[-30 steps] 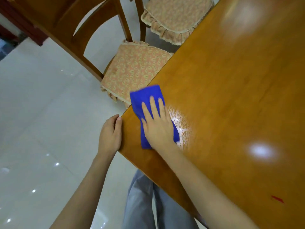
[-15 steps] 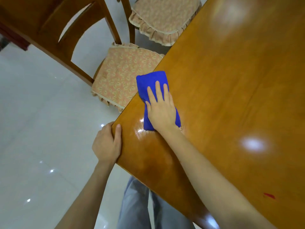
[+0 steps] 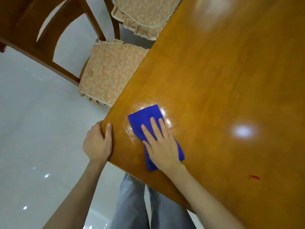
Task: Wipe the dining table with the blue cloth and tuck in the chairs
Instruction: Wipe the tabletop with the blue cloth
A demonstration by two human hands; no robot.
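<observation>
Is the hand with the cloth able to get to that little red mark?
Probably yes: the right hand rests on the cloth, and only bare table lies between it and the red mark.

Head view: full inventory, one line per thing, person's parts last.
table: 1, orange-brown glossy wood, fills the right and centre
cloth: 1, blue, flat on the table near its left corner, under the right hand
red mark: 1, red, on the table at lower right
chairs: 2, dark brown wood, left of the table, seats part way under its edge
cushions: 2, pink-beige patterned with frills, one on each chair seat
floor: 1, pale glossy tile, left and bottom
legs: 2, grey trousers, bottom centre below the table edge
left hand: 1, gripping the table corner
right hand: 1, pressed flat on the cloth
</observation>
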